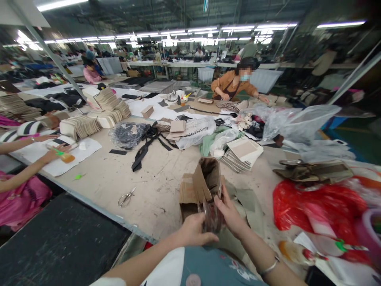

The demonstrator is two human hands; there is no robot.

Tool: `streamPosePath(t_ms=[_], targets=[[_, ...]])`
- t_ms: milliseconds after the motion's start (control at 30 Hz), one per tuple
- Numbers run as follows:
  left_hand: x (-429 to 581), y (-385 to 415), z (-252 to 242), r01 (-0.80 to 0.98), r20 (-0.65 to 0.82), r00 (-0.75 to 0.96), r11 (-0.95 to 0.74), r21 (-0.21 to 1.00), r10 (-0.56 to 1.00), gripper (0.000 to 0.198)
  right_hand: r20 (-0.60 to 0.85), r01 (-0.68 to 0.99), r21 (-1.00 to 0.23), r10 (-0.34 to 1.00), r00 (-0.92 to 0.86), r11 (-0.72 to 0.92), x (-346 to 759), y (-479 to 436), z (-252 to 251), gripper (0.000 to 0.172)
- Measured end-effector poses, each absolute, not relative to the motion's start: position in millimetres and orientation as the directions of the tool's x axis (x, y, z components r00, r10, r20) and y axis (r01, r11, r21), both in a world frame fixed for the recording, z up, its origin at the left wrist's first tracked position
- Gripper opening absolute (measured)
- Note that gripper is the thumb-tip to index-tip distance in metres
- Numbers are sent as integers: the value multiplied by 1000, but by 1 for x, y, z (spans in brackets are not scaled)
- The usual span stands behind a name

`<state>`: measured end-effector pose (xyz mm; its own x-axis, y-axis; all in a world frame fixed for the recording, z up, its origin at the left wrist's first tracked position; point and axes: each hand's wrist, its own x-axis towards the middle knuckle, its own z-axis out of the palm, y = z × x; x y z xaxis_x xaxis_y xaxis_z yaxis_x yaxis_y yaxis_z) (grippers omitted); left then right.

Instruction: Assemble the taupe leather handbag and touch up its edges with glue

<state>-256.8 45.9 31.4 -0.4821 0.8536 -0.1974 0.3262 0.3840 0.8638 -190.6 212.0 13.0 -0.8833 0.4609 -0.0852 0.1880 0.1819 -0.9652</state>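
As it stands upright at the near edge of the counter [143, 186], the brown folded piece [210, 176] is gripped from both sides. The left hand [193, 230] clasps its lower end, fingers wrapped round. The right hand [230, 214] pinches its right edge, thumb up along the fold. Flat cardboard scraps [187, 192] lie just beneath it and to its left. Out to the left, a pair of scissors [126, 197] lies alone on the scuffed, pale surface. To the right, a red plastic bag [312, 202] is heaped close by. Further back, black straps [149, 145] sprawl beside a white printed bag [195, 133], with stacks of beige cut pieces [80, 126] beyond. At far left, a co-worker's hand [55, 153] holds a small orange bottle [66, 157] over white paper [86, 147]. Across the counter, a person in a brown top [233, 84] is at work. Long strip lights [205, 29] run over a wide hall of more counters.
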Motion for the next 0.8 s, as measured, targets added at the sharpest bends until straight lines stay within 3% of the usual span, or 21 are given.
streamPosePath(t_ms=[100, 233, 300, 367, 467, 600, 700, 800], targets=[[-243, 74, 26, 103, -196, -560, 302, 948, 805, 49, -203, 235, -971, 379, -903, 40, -194, 203, 34, 86], [-243, 84, 40, -191, -165, -615, 57, 980, 771, 32, -113, 129, -991, 273, -955, 40, -188, 208, 61, 76], [-261, 79, 64, -340, -130, -592, -101, 935, 795, 29, -79, 98, -994, 307, -948, 47, -181, 217, 64, 70], [-291, 73, 98, -485, -72, -637, -327, 811, 767, 26, -101, 118, -993, 422, -901, 14, -172, 228, 59, 64], [-341, 69, 152, -623, -82, -715, -579, 526, 695, 15, -235, 162, -971, 606, -760, -173, -157, 242, 43, 61], [-373, 70, 196, -669, -84, -740, -717, 197, 667, 22, -383, 100, -897, 643, -663, -431, -140, 247, 26, 63], [-369, 73, 208, -673, -112, -739, -734, 93, 664, 25, -399, 55, -864, 611, -683, -501, -135, 241, 29, 66], [-359, 77, 210, -697, -127, -717, -709, 107, 685, 29, -377, 35, -865, 603, -703, -501, -133, 234, 38, 68]])
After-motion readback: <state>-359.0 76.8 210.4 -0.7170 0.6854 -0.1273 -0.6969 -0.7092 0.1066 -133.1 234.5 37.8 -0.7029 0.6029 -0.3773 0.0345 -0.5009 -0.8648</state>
